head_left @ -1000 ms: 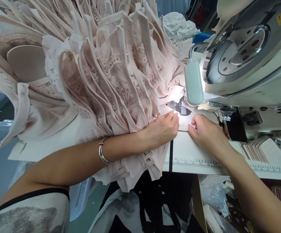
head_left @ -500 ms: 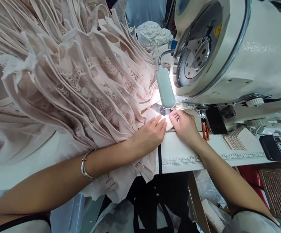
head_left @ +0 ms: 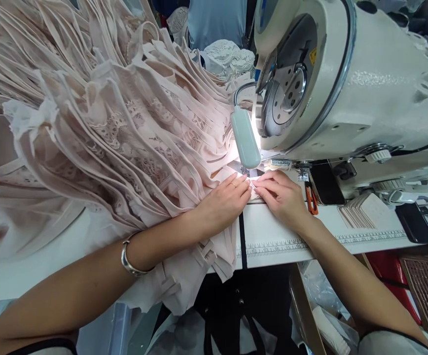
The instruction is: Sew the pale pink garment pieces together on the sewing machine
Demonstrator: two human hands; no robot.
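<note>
Sewing machine (head_left: 332, 111), cream, with pale green lamp (head_left: 245, 140) lit above the presser foot (head_left: 245, 171). One pale fabric piece (head_left: 255, 199), on the worktop (head_left: 273, 224) just before the foot. Left hand (head_left: 221, 204): fingers laid on the cloth; cannot tell whether its grip pinches. Right hand (head_left: 282, 199): grip pinching the piece's edge. Lace-trimmed bras (head_left: 136, 133), heaped at left. Orange-handled snips (head_left: 312, 199) and stacked fabric patches (head_left: 365, 211), at right.

Clothing workshop: sewing machine (head_left: 380, 93), heaped garments (head_left: 125, 130)
</note>
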